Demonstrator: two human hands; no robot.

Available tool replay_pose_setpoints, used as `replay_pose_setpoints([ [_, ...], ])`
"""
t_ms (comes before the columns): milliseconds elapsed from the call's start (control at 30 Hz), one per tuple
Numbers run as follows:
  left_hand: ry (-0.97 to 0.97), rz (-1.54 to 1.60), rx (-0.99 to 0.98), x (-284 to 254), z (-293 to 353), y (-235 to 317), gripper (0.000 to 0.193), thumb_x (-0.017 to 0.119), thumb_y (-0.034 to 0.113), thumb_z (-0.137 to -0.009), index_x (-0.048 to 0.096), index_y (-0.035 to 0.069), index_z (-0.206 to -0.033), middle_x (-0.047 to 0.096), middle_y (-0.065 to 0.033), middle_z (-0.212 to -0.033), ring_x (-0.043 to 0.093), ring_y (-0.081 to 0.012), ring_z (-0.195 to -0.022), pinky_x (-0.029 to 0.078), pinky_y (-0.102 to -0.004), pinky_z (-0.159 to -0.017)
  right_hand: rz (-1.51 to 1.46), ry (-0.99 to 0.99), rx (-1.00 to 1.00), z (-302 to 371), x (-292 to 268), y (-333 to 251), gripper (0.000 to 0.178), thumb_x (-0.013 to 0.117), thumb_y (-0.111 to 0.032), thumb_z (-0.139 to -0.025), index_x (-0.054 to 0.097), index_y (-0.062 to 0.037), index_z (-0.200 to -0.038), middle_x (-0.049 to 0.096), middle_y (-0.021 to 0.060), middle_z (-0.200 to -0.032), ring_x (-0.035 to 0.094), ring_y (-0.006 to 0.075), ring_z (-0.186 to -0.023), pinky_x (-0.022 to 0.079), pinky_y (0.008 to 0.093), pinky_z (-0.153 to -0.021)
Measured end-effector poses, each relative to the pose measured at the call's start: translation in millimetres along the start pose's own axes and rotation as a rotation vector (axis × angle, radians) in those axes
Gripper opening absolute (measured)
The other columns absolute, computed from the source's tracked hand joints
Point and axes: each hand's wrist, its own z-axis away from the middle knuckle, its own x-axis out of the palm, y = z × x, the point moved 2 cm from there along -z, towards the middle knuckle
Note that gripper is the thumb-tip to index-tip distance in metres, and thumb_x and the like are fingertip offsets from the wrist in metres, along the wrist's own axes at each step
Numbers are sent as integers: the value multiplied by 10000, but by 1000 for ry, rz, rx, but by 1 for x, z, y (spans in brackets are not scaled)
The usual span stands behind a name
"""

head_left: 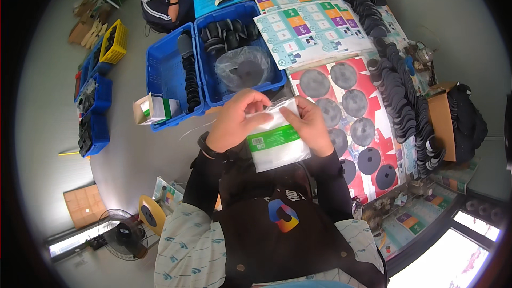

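In front of my chest I hold a plastic-wrapped white packet with a green band [274, 154], its kind not clear. My left hand [237, 120] grips its upper left corner, thumb lying across the front and fingers bent near the top edge. At the upper right corner my right hand [312, 125] pinches it, thumb in front and fingers behind. Crumpled clear film shows along the top edge between the hands. A dark band circles my left wrist.
Beyond my hands, two blue crates [172, 64] hold dark curved parts and a clear bag [242, 69]. A white-green carton [154, 109] sits at the left crate's near corner. Grey discs [353, 103] cover the table at right, beside stacked dark pieces [397, 90]. A masked person [165, 2] sits far left.
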Motion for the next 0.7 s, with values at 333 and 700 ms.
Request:
replay_pose_setpoints([
  [333, -5, 607, -124, 7, 36, -6, 471, 675, 63, -959, 524, 45, -1405, 576, -59, -1335, 604, -130, -1146, 506, -282, -952, -95, -68, -118, 13, -8, -15, 203, 605, 30, -978, 591, -9, -1176, 709, 41, -1053, 648, 82, -954, 505, 231, -820],
  [700, -117, 613, -114, 5, 68, -10, 266, 597, 83, -1016, 628, 23, -1273, 638, -56, -1263, 611, -128, -1135, 495, -287, -976, -156, -382, 3, 16, -33, -3, 167, 575, 83, -927, 704, 10, -1003, 724, 80, -942, 688, 133, -761, 532, 238, -592],
])
